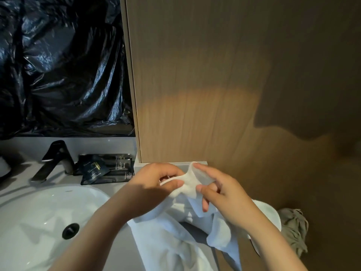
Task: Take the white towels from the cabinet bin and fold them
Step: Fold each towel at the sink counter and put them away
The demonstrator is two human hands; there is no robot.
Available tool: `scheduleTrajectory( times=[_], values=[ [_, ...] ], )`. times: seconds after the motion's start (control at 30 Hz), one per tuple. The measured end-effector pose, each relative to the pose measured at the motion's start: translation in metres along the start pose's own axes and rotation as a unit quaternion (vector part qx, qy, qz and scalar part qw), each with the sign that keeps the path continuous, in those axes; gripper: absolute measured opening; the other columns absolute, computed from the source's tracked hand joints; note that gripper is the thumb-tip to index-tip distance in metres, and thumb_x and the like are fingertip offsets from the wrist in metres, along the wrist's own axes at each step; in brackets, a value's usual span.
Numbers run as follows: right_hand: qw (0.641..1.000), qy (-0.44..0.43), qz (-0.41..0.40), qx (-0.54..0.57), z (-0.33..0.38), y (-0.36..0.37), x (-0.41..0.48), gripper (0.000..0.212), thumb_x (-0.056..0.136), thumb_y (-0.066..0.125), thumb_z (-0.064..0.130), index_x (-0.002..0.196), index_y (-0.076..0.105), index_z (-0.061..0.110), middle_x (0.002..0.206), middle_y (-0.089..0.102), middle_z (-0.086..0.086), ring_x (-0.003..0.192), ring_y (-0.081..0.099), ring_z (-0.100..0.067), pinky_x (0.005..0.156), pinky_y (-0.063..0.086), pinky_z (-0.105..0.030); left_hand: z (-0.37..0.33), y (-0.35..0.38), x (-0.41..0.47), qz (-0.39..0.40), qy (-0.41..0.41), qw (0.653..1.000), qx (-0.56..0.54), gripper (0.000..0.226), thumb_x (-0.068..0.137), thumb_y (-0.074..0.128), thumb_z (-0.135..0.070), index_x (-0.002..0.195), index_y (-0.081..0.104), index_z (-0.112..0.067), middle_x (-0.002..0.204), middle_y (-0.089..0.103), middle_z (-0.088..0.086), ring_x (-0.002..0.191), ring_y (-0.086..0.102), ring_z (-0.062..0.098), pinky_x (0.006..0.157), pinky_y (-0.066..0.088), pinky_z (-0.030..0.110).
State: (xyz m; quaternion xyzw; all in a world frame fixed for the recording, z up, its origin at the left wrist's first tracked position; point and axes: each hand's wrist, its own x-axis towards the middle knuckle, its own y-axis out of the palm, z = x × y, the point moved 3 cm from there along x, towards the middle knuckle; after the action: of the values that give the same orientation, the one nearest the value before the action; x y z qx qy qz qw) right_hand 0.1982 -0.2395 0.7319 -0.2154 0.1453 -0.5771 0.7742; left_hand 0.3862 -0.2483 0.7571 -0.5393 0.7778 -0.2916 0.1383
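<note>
One white towel, soft and rumpled, hangs in loose folds from two hands held close together over the right end of the grey bench, in front of a wood-grain cabinet panel. The left hand pinches the towel's top edge between thumb and curled fingers. The right hand pinches the same edge just beside it with thumb and forefinger, and its other fingers lie loosely against the cloth. The towel's lower part drapes onto the bench.

On the left sits one smooth, oval white basin with one round black drain. Behind it stand one angular black tap and a small heap of flat dark packets, too overlapped to count. Crinkled, glossy black plastic covers the wall above. One bunched grey cloth lies low on the right.
</note>
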Motion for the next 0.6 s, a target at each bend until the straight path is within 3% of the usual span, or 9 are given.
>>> scheduleTrajectory(
  times=[0.1,0.2,0.23,0.3,0.33,0.37,0.47,0.6],
  values=[
    [1.000,-0.007,0.012,-0.012,0.005,0.006,0.002,0.051,0.098,0.056,0.023,0.140,0.038,0.047,0.064,0.068,0.003,0.068,0.064,-0.006,0.077,0.043,-0.014,0.001,0.001,0.001,-0.011,-0.002,1.000,0.013,0.015,0.090,0.063,-0.019,0.083,0.072,-0.029,0.086,0.069,-0.014,0.081,0.061,0.006,0.073,0.045,0.018],
    [1.000,-0.006,-0.007,0.020,0.009,0.007,0.002,0.076,0.095,0.060,0.019,0.145,0.012,0.052,0.080,0.075,0.006,0.089,0.068,-0.003,0.092,0.040,-0.010,0.002,-0.002,-0.002,-0.004,0.001,1.000,0.004,0.013,0.091,0.062,-0.018,0.088,0.073,-0.025,0.087,0.070,-0.011,0.083,0.062,0.009,0.074,0.045,0.022],
    [1.000,-0.007,-0.003,0.019,0.010,0.008,0.003,0.076,0.095,0.060,0.019,0.144,0.013,0.053,0.081,0.075,0.006,0.088,0.068,-0.004,0.091,0.042,-0.009,0.003,-0.003,-0.002,-0.002,0.004,1.000,0.001,0.014,0.091,0.062,-0.018,0.089,0.074,-0.024,0.086,0.070,-0.011,0.083,0.061,0.009,0.074,0.045,0.021],
    [1.000,-0.018,0.017,0.004,0.011,0.011,0.005,0.048,0.095,0.061,0.020,0.132,0.044,0.045,0.077,0.075,0.003,0.074,0.065,-0.018,0.083,0.050,-0.027,0.002,-0.002,-0.005,-0.009,0.011,1.000,-0.006,0.014,0.091,0.063,-0.017,0.089,0.074,-0.025,0.086,0.069,-0.013,0.082,0.061,0.008,0.072,0.044,0.019],
    [1.000,-0.017,0.015,0.004,0.011,0.012,0.005,0.025,0.094,0.062,0.019,0.113,0.057,0.034,0.073,0.074,0.001,0.063,0.056,-0.025,0.071,0.048,-0.035,0.002,-0.001,-0.006,-0.017,0.013,1.000,-0.008,0.014,0.091,0.064,-0.017,0.088,0.074,-0.026,0.085,0.069,-0.013,0.082,0.061,0.008,0.072,0.044,0.019],
    [1.000,-0.009,-0.002,0.010,0.008,0.010,0.006,0.010,0.093,0.063,0.017,0.095,0.057,0.025,0.068,0.073,0.000,0.056,0.047,-0.023,0.060,0.042,-0.034,0.002,0.000,-0.006,-0.024,0.015,1.000,-0.009,0.013,0.089,0.065,-0.017,0.088,0.074,-0.028,0.085,0.068,-0.012,0.082,0.061,0.009,0.072,0.044,0.019],
    [0.991,-0.001,-0.136,0.018,0.001,-0.006,0.007,0.022,0.089,0.062,0.005,0.076,0.046,0.012,0.057,0.065,-0.005,0.051,0.039,-0.012,0.052,0.033,-0.027,0.010,-0.002,-0.012,-0.056,-0.010,0.998,-0.018,0.014,0.084,0.070,-0.014,0.086,0.074,-0.028,0.072,0.063,-0.016,0.070,0.056,0.006,0.062,0.041,0.014],
    [0.964,0.031,-0.256,0.063,-0.004,-0.028,0.005,0.027,0.090,0.060,0.009,0.068,0.046,0.013,0.054,0.055,-0.013,0.051,0.041,-0.018,0.057,0.036,-0.034,0.023,-0.006,-0.018,-0.100,-0.025,0.995,-0.011,0.010,0.084,0.070,-0.013,0.080,0.073,-0.021,0.059,0.054,-0.019,0.059,0.048,0.003,0.056,0.034,0.008]
  ],
)
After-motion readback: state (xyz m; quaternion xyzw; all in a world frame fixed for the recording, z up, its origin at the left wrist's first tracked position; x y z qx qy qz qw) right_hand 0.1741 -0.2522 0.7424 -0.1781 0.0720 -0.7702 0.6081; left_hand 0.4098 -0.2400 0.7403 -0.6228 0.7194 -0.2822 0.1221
